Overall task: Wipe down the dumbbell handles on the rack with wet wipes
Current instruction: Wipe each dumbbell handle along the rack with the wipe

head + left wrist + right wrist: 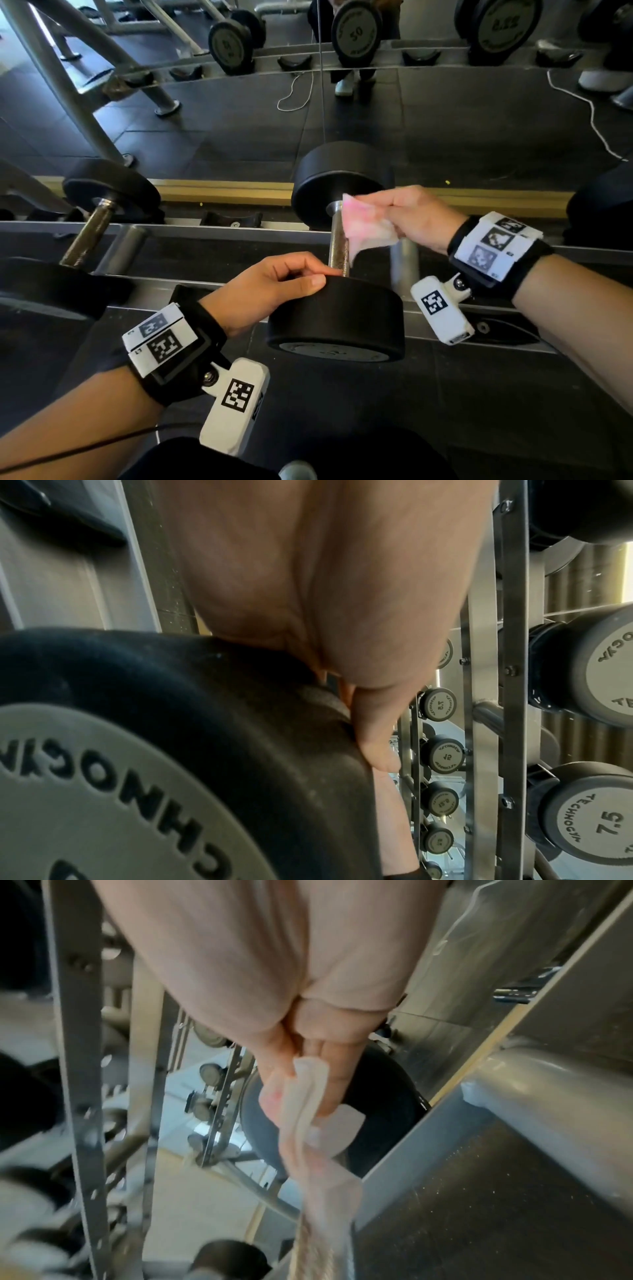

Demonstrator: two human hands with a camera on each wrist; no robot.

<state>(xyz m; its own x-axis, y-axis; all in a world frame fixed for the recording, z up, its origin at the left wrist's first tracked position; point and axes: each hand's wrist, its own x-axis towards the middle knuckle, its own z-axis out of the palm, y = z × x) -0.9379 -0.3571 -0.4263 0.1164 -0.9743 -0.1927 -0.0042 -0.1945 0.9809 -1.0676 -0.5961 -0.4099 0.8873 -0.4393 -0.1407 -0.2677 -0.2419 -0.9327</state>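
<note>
A black dumbbell [337,317] lies on the rack, its knurled steel handle [337,250] running away from me to the far head [329,178]. My left hand [322,275] holds the near head [137,750]: the thumb [373,737] lies along its rim and the fingers curl over its inner edge by the handle's base. My right hand [387,219] pinches a pale pink wet wipe [366,228] against the right side of the handle's far end. In the right wrist view the wipe [308,1123] hangs from the hand [308,1056] over the handle [311,1250].
A second dumbbell [90,229] lies on the rack at the left, with an unfilled black cradle [233,219] between the two. The grey rack rail [205,233] runs across. A mirror behind reflects more dumbbells. Lower rack tiers hold smaller dumbbells [599,821].
</note>
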